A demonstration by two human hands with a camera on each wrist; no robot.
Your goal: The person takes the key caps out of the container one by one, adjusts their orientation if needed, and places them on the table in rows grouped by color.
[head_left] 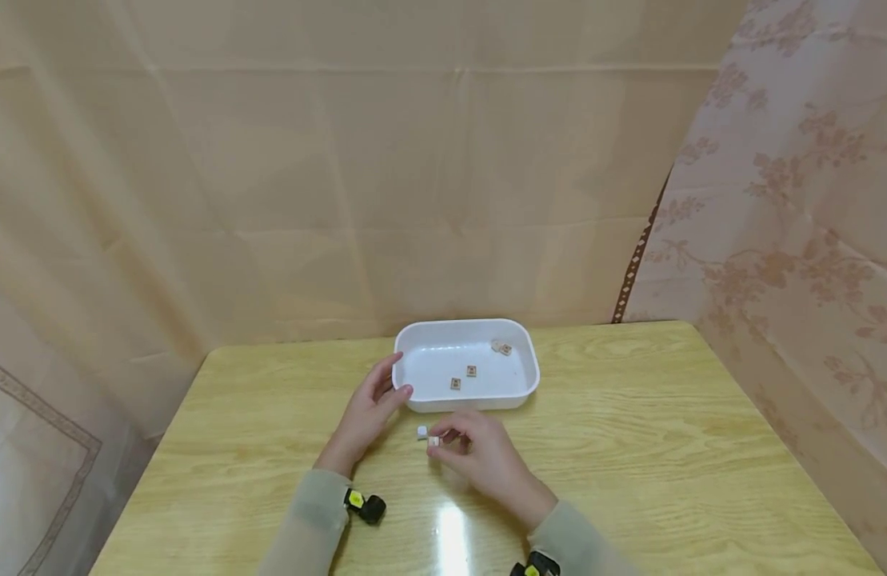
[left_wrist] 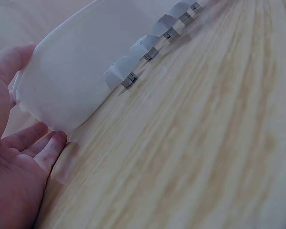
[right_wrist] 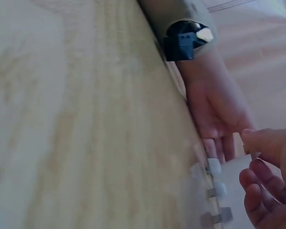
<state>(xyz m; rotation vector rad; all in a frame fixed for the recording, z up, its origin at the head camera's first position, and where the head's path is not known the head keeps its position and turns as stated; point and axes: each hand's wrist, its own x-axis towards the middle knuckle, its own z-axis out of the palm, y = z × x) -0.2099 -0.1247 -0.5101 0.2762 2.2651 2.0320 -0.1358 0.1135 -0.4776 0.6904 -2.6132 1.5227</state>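
A white rectangular tray (head_left: 414, 402) with rounded corners stands at the table's back edge. My left hand (head_left: 362, 422) holds its left end, thumb at the near corner and fingers along the side. Just in front of the tray, my right hand (head_left: 482, 452) pinches a small whitish piece (head_left: 433, 441) between thumb and fingers. Beside it on the table sits a small white piece (head_left: 421, 433). The left wrist view shows several such pieces (left_wrist: 121, 69) in a row along the tray's wall, with white tops and dark grey lower blocks; from the head most are hidden by my right hand.
Inside the tray lie several small square tiles (head_left: 455, 384) with brown faces, some near its right end. The wooden table (head_left: 630, 448) spreads out to both sides. Right behind it hangs a beige curtain (head_left: 429, 200), with a flowered one (head_left: 796, 240) at the right.
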